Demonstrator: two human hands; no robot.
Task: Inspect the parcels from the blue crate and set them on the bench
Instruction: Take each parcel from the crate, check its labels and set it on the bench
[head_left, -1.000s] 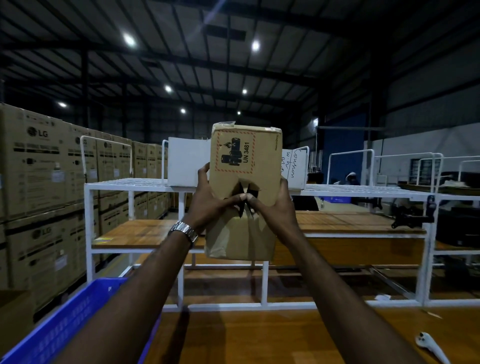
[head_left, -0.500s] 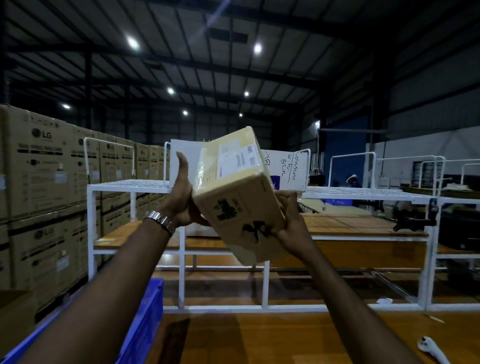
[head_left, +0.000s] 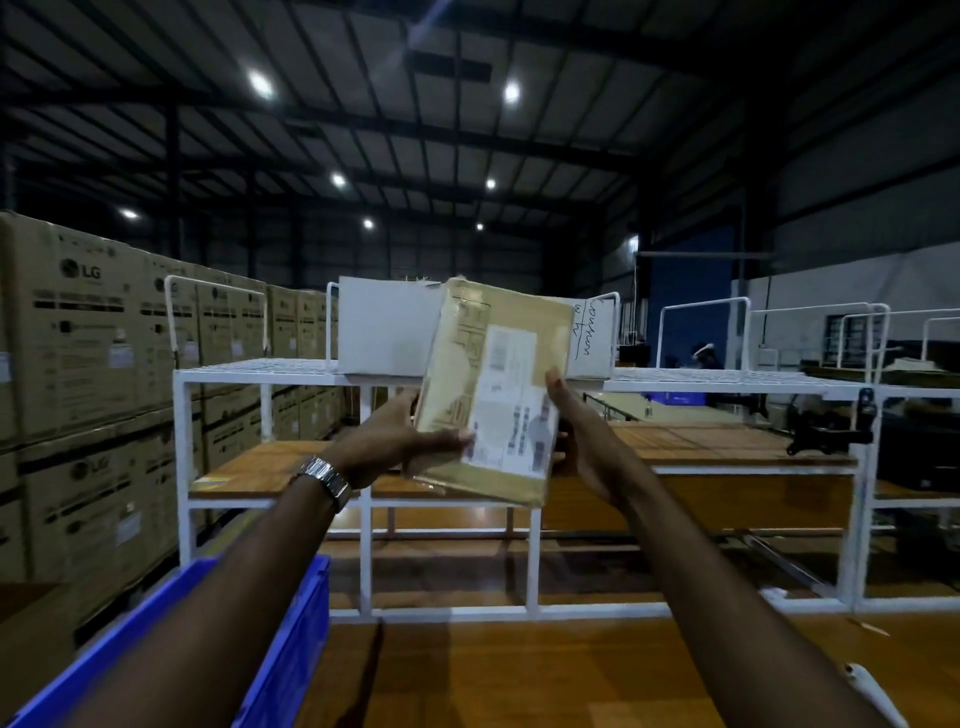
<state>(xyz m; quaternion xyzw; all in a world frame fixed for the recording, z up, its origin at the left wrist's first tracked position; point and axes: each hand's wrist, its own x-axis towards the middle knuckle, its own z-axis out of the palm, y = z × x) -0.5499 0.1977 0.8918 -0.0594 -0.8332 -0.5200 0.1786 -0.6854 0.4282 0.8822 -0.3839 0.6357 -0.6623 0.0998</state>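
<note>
Crate (head_left: 291, 639) stands nearest, low on the left, beside the bench (head_left: 519, 675). Above them both hands hold the parcel (head_left: 488, 389) in the air, label side to the person. Left hand (head_left: 395, 441) pinches its lower left corner, thumb on the front; right hand (head_left: 576, 447) supports the right edge with straight fingers. Better to turn it slowly, so each side is read. Rack (head_left: 519, 376) stands behind.
</note>
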